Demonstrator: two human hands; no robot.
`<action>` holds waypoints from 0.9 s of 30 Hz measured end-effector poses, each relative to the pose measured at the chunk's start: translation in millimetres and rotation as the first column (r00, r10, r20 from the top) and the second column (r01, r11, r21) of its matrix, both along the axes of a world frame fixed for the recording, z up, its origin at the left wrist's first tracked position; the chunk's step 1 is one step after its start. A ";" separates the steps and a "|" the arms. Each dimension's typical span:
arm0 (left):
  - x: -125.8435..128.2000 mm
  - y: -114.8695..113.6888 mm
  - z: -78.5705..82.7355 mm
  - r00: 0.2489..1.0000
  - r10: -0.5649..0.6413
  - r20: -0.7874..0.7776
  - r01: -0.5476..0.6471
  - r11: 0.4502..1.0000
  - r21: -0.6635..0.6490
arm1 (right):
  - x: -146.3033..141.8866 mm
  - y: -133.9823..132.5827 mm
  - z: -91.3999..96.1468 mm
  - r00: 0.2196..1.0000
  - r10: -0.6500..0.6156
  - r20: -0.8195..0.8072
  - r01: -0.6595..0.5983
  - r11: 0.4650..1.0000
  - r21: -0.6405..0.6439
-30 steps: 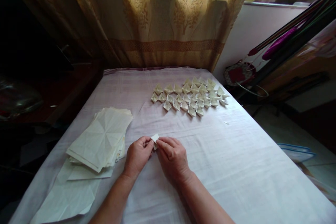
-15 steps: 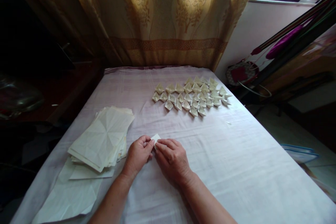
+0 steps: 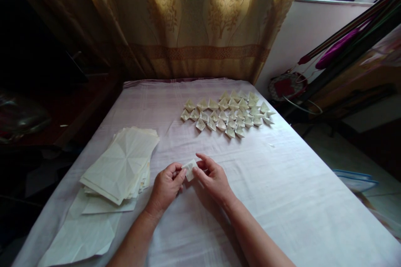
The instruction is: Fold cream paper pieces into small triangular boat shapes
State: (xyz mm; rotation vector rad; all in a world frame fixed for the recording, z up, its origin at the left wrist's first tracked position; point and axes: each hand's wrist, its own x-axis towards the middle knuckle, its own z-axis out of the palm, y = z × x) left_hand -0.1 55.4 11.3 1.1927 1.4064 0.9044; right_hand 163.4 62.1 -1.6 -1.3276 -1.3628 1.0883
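Between my two hands is a small folded piece of white paper [image 3: 189, 170], creased and roughly square. My left hand [image 3: 167, 182] pinches its left edge between thumb and fingers. On the paper's right edge, my right hand [image 3: 214, 177] has its thumb on the near face, with the fingers curled behind and the index finger raised. Beyond the hands stand several small folded paper boats [image 3: 232, 114] in uneven rows. A stack of creased paper sheets [image 3: 125, 162] lies to the left of my left hand.
A pale sheet covers the table [image 3: 282, 200]. A gold curtain [image 3: 194, 21] hangs along its far edge. One larger loose paper [image 3: 81, 233] lies below the stack at the near left. A tiny white scrap [image 3: 271, 145] rests right of the boats.
My right hand has opened out and shifted right, its fingers lifting off the folded paper, so more of the paper shows. My left hand keeps its pinch.
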 end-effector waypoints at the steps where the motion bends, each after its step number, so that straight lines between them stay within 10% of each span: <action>1: -0.2 -0.3 -0.9 1.000 -0.016 -0.005 0.016 1.000 0.009 | -0.1 1.0 0.4 1.000 0.005 -0.009 -0.005 1.000 -0.013; 19: 0.5 -0.6 0.7 0.962 -0.040 -0.269 0.069 0.993 0.100 | 1.7 8.5 5.8 0.955 -0.005 0.296 -0.008 0.999 0.044; 27: 2.3 -8.4 -3.1 0.665 0.086 -0.742 0.263 0.903 0.341 | 0.0 10.9 3.2 0.711 -0.097 0.696 -0.099 0.967 0.235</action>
